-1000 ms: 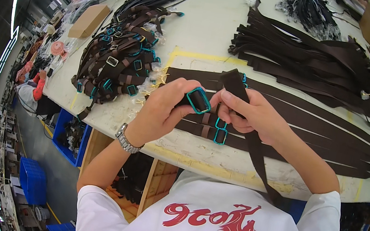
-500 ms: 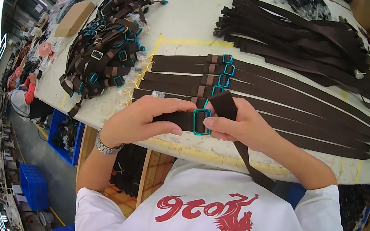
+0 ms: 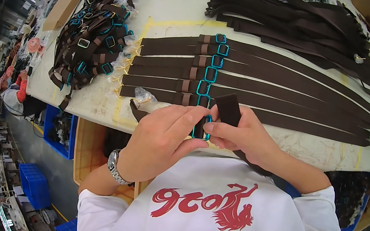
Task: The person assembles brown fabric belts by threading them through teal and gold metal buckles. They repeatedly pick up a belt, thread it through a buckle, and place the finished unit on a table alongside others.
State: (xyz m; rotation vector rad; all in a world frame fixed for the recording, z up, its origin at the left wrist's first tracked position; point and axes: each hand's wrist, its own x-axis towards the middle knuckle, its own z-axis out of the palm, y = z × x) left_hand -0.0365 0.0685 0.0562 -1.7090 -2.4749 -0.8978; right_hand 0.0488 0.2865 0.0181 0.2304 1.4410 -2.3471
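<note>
Since hands dropped to table edge | both hands' fingers pinch teal buckle (image 3: pixel 202 127) | strap (image 3: pixel 228 109) threaded.

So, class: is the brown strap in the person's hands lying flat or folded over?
Folded over. The brown strap bends back on itself above the teal buckle, pinched by both hands' fingers; the row of straps behind lies flat.

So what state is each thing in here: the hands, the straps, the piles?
left hand: gripping the teal buckle
right hand: pinching the brown strap at the buckle
row of straps: laid flat, side by side, buckles fitted
heap of buckled straps: tangled
loose straps: piled, no buckles visible
</note>
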